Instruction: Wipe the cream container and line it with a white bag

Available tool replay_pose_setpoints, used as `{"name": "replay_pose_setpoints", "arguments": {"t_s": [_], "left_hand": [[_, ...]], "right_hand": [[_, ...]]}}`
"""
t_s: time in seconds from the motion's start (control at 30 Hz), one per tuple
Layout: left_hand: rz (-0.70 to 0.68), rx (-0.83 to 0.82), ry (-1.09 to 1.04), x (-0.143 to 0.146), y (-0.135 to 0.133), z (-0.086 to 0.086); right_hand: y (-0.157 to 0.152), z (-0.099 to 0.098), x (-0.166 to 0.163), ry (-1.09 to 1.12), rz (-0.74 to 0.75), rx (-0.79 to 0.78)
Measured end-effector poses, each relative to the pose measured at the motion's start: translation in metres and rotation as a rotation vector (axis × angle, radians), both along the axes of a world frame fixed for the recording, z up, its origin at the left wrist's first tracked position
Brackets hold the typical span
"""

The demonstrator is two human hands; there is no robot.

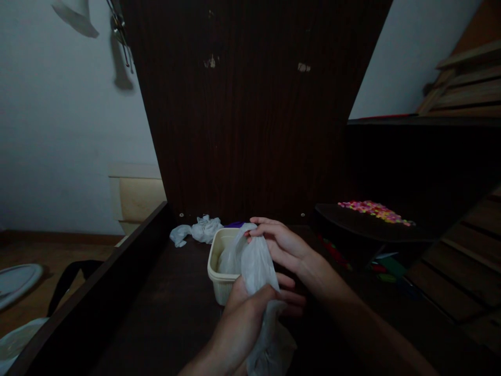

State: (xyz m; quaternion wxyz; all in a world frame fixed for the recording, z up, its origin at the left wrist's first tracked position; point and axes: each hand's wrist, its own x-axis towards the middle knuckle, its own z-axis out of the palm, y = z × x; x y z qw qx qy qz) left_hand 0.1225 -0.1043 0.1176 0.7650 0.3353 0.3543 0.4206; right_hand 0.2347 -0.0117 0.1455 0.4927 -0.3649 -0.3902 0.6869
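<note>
We grip the thin translucent white plastic bag [256, 263] at its middle with the left hand [248, 310]; the right hand [282, 244] pinches its top over the cream plastic tub [217, 286] near the dark surface's [168, 313] far edge. Most of the bag is outside the tub.

My dark brown wooden desktop [164, 313] carries a cream ribbed plastic tub [219, 279], standing upright near the middle. Behind it, by the back edge, lie crumpled white plastic bags [199, 230]. Something small and purple [235, 224] shows just past the tub's far rim. Off to my right lie red and green bits [381, 269], too dim to name.
</note>
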Motion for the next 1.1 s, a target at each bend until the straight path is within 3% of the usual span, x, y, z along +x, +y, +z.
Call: {"name": "replay_pose_setpoints", "arguments": {"t_s": [0.2, 0.43, 0.57, 0.63, 0.77, 0.97, 1.03, 1.1], "left_hand": [[-0.116, 0.088, 0.252, -0.032, -0.005, -0.006], [-0.086, 0.740, 0.945, -0.085, 0.008, 0.019], [-0.225, 1.011, 1.143, -0.109, 0.027, 0.035], [-0.230, 1.167, 1.250, -0.119, 0.041, 0.038], [-0.116, 1.484, 1.445, -0.130, 0.072, 0.036], [0.338, 1.781, 1.708, -0.118, 0.108, 0.032], [0.359, 1.802, 1.777, -0.110, 0.114, 0.035], [0.250, 1.764, 1.791, -0.101, 0.119, 0.039]], "right_hand": [[-0.001, -0.002, 0.003, -0.075, 0.052, 0.066], [-0.004, -0.006, 0.002, -0.212, 0.099, 0.158], [-0.001, -0.010, 0.004, -0.281, 0.181, 0.265], [0.002, -0.013, 0.004, -0.300, 0.176, 0.320], [0.003, -0.015, 0.004, -0.406, 0.173, 0.420], [0.001, -0.007, 0.002, -0.825, 0.076, 0.627], [0.001, -0.005, 0.002, -0.886, 0.059, 0.670], [0.002, -0.005, 0.002, -0.910, 0.059, 0.687]]}}
